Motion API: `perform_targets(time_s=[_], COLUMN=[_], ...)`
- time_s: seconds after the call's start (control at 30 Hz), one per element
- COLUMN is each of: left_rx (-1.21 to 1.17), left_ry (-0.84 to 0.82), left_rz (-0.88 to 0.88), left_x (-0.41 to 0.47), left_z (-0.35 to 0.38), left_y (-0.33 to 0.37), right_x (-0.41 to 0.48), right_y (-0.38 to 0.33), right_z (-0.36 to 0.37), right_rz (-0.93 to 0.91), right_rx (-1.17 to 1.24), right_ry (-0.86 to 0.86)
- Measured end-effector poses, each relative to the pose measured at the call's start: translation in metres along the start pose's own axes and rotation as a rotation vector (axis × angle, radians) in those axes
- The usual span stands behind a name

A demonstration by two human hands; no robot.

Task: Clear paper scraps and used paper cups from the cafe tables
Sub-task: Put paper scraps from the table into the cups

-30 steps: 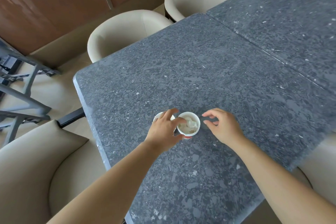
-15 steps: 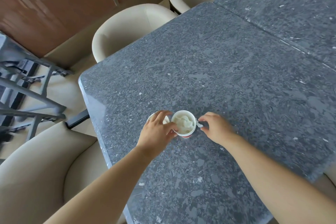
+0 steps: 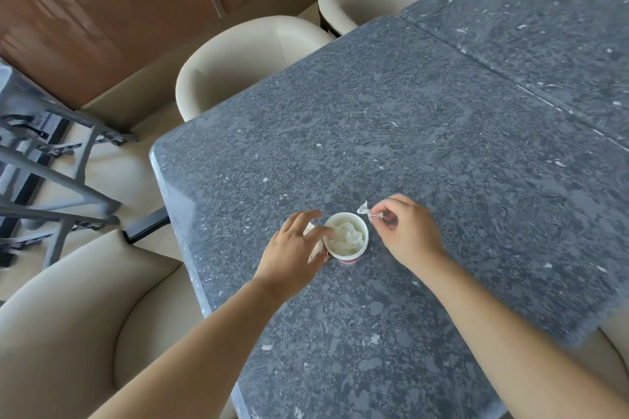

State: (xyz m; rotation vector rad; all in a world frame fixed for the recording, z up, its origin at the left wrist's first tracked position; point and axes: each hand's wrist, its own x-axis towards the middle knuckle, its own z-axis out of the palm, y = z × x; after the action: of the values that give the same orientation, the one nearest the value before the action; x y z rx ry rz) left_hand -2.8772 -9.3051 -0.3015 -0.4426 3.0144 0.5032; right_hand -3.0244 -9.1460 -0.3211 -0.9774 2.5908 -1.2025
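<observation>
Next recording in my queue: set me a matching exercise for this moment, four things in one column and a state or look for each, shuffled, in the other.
Things:
1. paper cup
2. paper scrap
3. left hand
4. table

States:
A. pinched at the fingertips of the right hand
B. grey speckled stone surface
C. standing upright, stuffed with crumpled white paper
D. fingers touching the cup's rim

Pairs: 1-C, 2-A, 3-D, 4-B
</observation>
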Motion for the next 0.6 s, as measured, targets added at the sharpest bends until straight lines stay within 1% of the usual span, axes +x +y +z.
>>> perform_targets(time_s=[0.03,0.1,0.17,0.23,0.43,0.6], left_rx=[-0.006,-0.013,-0.01,-0.008,-0.013,0.012], left_ry=[0.009,0.027,0.035,0.03,-0.024,-0.045], left_rz=[-0.005,-0.015,-0.026,-0.045,-0.076,-0.115], left_x=[-0.002,-0.006,-0.01,-0.014,-0.019,-0.021], left_z=[-0.001,-0.002,-0.004,-0.005,-0.011,-0.008], left_y=[-0.001,-0.003,-0.005,-0.007,-0.008,-0.006], right_x=[-0.002,-0.007,-0.012,-0.014,-0.017,-0.031], right_y=[-0.01,-0.025,-0.032,-0.034,-0.04,-0.042], right_z=[-0.001,0.003,0.01,0.014,0.013,0.011], right_rz=[-0.039,-0.073,-0.07,-0.062,-0.072,-0.159], right_rx=[0.023,0.049,-0.007,-0.072,-0.136,-0.25], right_ry=[-0.013,-0.101,-0.203,-0.269,-0.258,-0.257])
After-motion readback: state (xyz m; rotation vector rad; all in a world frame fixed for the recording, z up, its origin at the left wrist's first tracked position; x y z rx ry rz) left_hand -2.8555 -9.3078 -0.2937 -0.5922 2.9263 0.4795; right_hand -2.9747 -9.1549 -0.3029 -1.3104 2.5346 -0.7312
